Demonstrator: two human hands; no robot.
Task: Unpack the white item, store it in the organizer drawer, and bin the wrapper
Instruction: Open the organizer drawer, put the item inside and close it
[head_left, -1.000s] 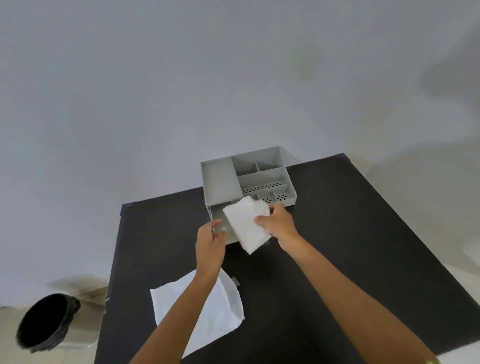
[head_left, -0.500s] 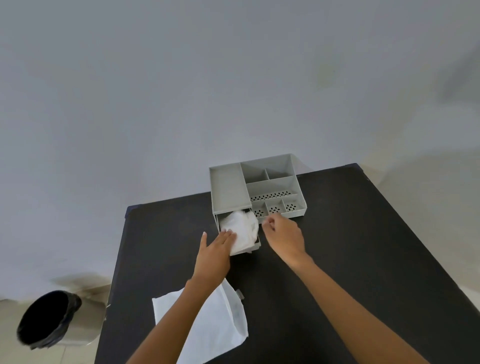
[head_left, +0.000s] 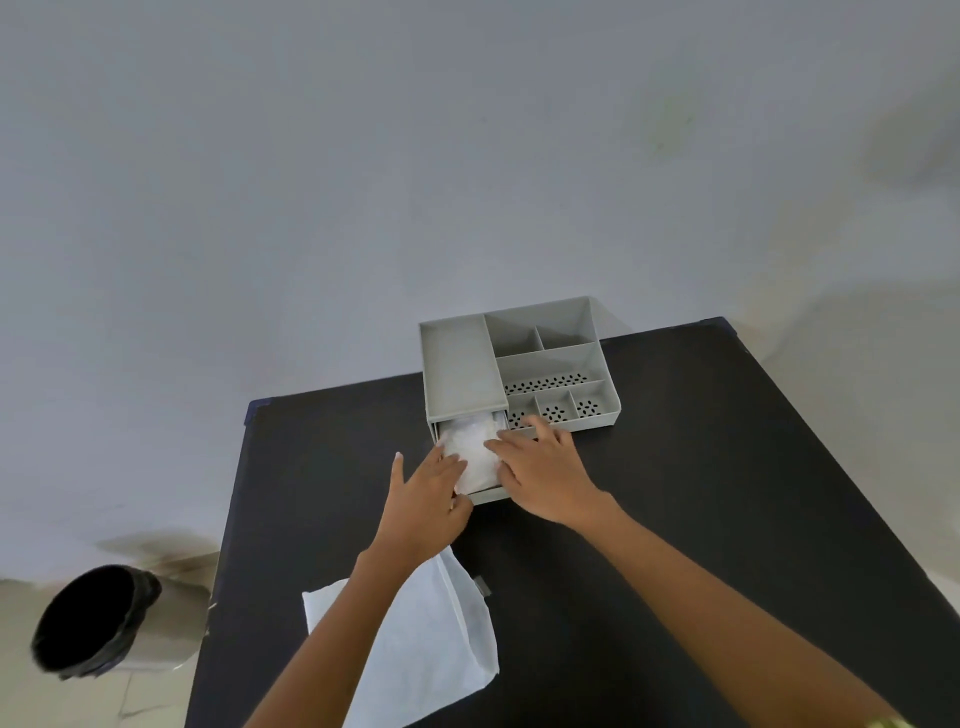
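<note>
The grey organizer (head_left: 462, 371) stands at the far edge of the black table (head_left: 701, 467), its drawer (head_left: 491, 496) pulled out toward me. The white item (head_left: 475, 449) lies crumpled inside the drawer. My left hand (head_left: 426, 499) rests flat with its fingertips on the item's left side. My right hand (head_left: 540, 467) presses on the item's right side, fingers spread. The empty white wrapper (head_left: 431, 639) lies flat on the table near me, partly under my left forearm.
A bin (head_left: 88, 621) lined with a black bag stands on the floor to the left of the table. The organizer's top has several open compartments (head_left: 550, 364), some with perforated bottoms. A plain wall rises behind the table.
The white item went from my right hand's grip above the drawer down into the drawer. Both hands now press on it from either side.
</note>
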